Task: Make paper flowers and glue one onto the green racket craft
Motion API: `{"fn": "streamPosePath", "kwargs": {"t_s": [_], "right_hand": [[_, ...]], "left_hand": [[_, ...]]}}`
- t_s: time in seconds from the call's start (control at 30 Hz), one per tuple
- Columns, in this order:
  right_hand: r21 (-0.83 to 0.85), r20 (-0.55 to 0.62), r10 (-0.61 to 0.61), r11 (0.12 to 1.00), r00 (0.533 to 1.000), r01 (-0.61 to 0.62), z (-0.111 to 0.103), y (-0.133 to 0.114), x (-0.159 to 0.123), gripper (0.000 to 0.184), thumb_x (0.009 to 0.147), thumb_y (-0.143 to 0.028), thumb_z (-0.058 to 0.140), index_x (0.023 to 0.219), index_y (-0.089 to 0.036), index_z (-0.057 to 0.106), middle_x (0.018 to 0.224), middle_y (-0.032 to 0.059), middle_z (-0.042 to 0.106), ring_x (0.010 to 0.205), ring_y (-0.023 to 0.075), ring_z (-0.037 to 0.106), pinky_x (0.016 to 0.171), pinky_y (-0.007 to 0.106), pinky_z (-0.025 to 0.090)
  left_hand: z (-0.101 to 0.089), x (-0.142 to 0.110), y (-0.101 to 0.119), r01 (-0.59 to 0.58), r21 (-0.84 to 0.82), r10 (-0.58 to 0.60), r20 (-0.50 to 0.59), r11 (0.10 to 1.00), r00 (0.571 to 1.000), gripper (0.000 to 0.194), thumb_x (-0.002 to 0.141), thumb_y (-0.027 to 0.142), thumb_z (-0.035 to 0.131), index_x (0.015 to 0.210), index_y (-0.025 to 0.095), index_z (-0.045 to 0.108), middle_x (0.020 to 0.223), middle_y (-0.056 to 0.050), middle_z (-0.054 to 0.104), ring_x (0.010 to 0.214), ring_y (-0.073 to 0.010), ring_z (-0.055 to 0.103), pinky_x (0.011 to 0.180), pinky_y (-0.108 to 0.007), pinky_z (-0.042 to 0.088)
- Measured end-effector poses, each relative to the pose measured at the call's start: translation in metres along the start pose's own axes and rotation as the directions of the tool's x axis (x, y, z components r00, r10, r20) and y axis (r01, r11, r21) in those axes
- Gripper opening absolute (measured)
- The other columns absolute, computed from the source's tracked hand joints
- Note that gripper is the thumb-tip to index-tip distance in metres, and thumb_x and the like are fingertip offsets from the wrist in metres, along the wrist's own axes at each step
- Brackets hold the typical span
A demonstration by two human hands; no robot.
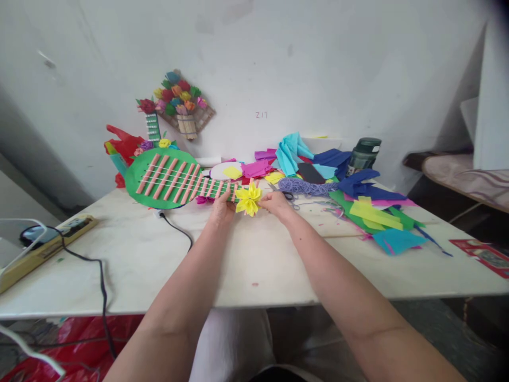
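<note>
A handmade green toy guitar (161, 187) with pink strips and white strings lies across the middle of my view, its round body to the left. My left hand (223, 204) grips its neck from below. A yellow paper flower (248, 200) sits at the end of the neck, covering it there. My right hand (276, 203) is closed in a pinch at the flower's right edge; the fingertips are partly hidden. Just behind my right hand are dark-handled scissors (287, 195), partly covered.
Crepe paper pieces (292, 151), a purple yarn bundle (306, 187) and paper scraps (377, 215) spread over the back and right of the table (262, 265). A dark bottle (363, 156) stands behind. A power strip (59, 246) with cables is left; a flower craft (185, 103) is against the wall.
</note>
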State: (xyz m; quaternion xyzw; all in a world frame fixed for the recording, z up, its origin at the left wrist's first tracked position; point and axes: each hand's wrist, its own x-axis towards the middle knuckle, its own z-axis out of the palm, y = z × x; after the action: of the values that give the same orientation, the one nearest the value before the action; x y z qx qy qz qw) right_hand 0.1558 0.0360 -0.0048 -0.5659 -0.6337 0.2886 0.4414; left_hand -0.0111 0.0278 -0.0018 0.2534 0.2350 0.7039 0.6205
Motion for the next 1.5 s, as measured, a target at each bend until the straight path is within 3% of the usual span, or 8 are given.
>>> {"fn": "streamPosePath", "kwargs": {"t_s": [0.33,0.47,0.57,0.73,0.93,1.17,1.33,1.5], "right_hand": [[-0.042,-0.044,-0.034,0.999,0.998,0.033,0.000,-0.002,0.000,0.012,0.060,-0.024,0.064,0.054,-0.018,0.056,0.053,-0.0022,0.056,0.055,0.0144,0.056,0.057,0.028,0.046],[0.164,0.012,0.113,0.980,0.993,-0.114,0.000,-0.011,-0.005,0.011,0.060,-0.020,0.064,0.058,-0.018,0.054,0.050,-0.0023,0.055,0.049,0.0134,0.055,0.052,0.027,0.047],[0.380,0.116,0.228,0.889,0.967,-0.255,-0.003,-0.019,-0.011,0.008,0.059,-0.016,0.061,0.064,-0.016,0.055,0.052,-0.0014,0.058,0.046,0.0122,0.054,0.047,0.025,0.046],[0.494,0.219,0.187,0.825,0.958,-0.274,-0.007,-0.026,-0.017,0.005,0.060,-0.016,0.058,0.064,-0.013,0.058,0.057,0.0013,0.061,0.054,0.0120,0.056,0.048,0.022,0.045],[0.411,0.160,0.220,0.871,0.962,-0.267,-0.003,-0.028,-0.020,0.014,0.058,-0.020,0.070,0.063,-0.014,0.058,0.058,0.0010,0.062,0.055,0.0121,0.057,0.049,0.022,0.042],[0.305,0.127,0.234,0.915,0.964,-0.262,0.001,-0.022,-0.015,0.014,0.058,-0.021,0.070,0.062,-0.013,0.060,0.054,0.0000,0.059,0.051,0.0109,0.054,0.050,0.022,0.041],[0.121,0.018,0.096,0.988,0.995,-0.097,0.004,-0.012,-0.008,0.017,0.055,-0.028,0.069,0.063,-0.013,0.064,0.055,-0.0011,0.059,0.057,0.0126,0.055,0.052,0.022,0.040],[-0.016,-0.013,0.007,1.000,1.000,-0.007,0.007,-0.005,-0.003,0.023,0.056,-0.036,0.067,0.064,-0.014,0.067,0.056,-0.0004,0.060,0.059,0.0156,0.057,0.052,0.023,0.040]], "left_hand": [[0.000,0.001,-0.001,0.022,0.005,-0.023,0.009,1.000,1.000,0.025,0.079,0.011,0.055,0.102,0.017,0.062,0.082,-0.004,0.070,0.075,-0.0168,0.067,0.070,-0.028,0.055],[0.004,-0.002,0.000,0.017,0.003,-0.017,-0.008,1.000,1.000,0.024,0.079,0.010,0.054,0.102,0.016,0.062,0.082,-0.004,0.070,0.074,-0.0166,0.066,0.071,-0.028,0.055],[0.006,-0.004,0.000,0.022,-0.001,-0.022,-0.006,1.000,1.000,0.024,0.079,0.012,0.055,0.101,0.015,0.062,0.082,-0.005,0.070,0.074,-0.0167,0.066,0.072,-0.029,0.054],[0.004,-0.002,-0.001,0.022,-0.003,-0.022,0.043,1.000,0.999,0.025,0.080,0.014,0.055,0.104,0.014,0.062,0.087,-0.007,0.070,0.079,-0.0176,0.067,0.074,-0.029,0.054],[-0.001,0.002,-0.004,-0.046,0.027,0.043,0.090,0.999,0.995,0.021,0.078,0.012,0.058,0.097,0.017,0.064,0.086,-0.005,0.070,0.082,-0.0185,0.066,0.075,-0.030,0.054],[0.005,-0.003,-0.004,-0.058,0.057,0.051,0.110,0.997,0.993,0.027,0.078,0.011,0.057,0.104,0.018,0.061,0.088,-0.005,0.070,0.082,-0.0182,0.066,0.075,-0.030,0.053],[0.008,-0.004,-0.003,-0.017,0.061,0.012,0.083,0.998,0.997,0.029,0.079,0.011,0.055,0.107,0.016,0.060,0.086,-0.005,0.070,0.079,-0.0175,0.067,0.076,-0.030,0.053],[0.007,-0.004,-0.003,-0.004,0.064,-0.001,0.079,0.998,0.997,0.030,0.079,0.012,0.055,0.109,0.015,0.059,0.088,-0.006,0.070,0.081,-0.0186,0.067,0.075,-0.030,0.054]]}}
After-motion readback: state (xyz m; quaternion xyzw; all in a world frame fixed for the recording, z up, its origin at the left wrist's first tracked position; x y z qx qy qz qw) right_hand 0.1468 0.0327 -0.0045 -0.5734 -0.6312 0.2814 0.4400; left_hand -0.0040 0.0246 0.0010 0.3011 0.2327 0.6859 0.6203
